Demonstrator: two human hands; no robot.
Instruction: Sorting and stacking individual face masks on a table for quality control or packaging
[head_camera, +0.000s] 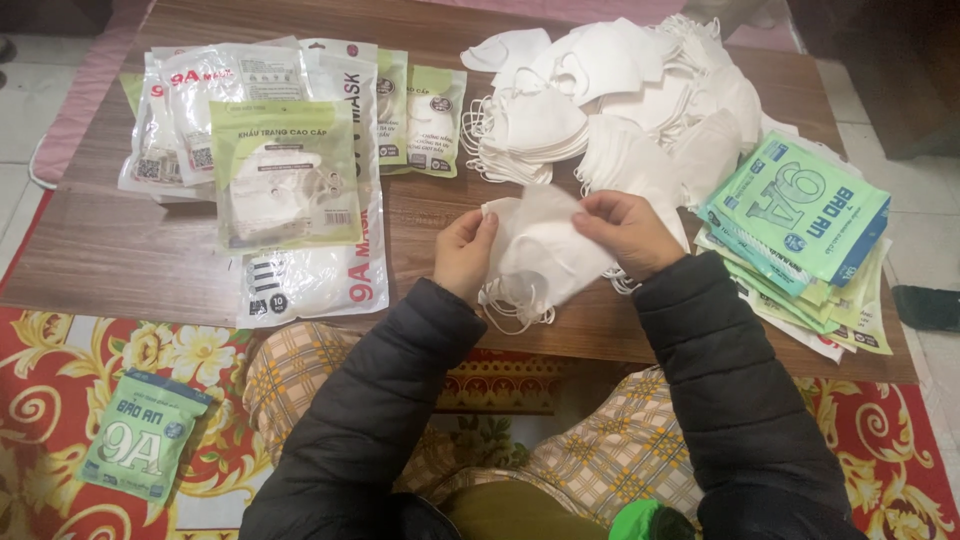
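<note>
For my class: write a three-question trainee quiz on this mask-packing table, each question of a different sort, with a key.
1. True or false: both hands hold one white mask.
2. The loose pile of white masks lies: A) far side of the wooden table, B) on the floor, C) in a box.
3. What lies on the patterned rug by the person's left side?

Key: 1 true: left hand and right hand pinch its top edge. 2 A. 3 A green packet.

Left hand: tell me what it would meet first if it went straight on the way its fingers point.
The left hand points up and slightly right across the table. Beyond the white masks it holds, it would probably meet the loose mask pile first, though depth is unclear.
</note>
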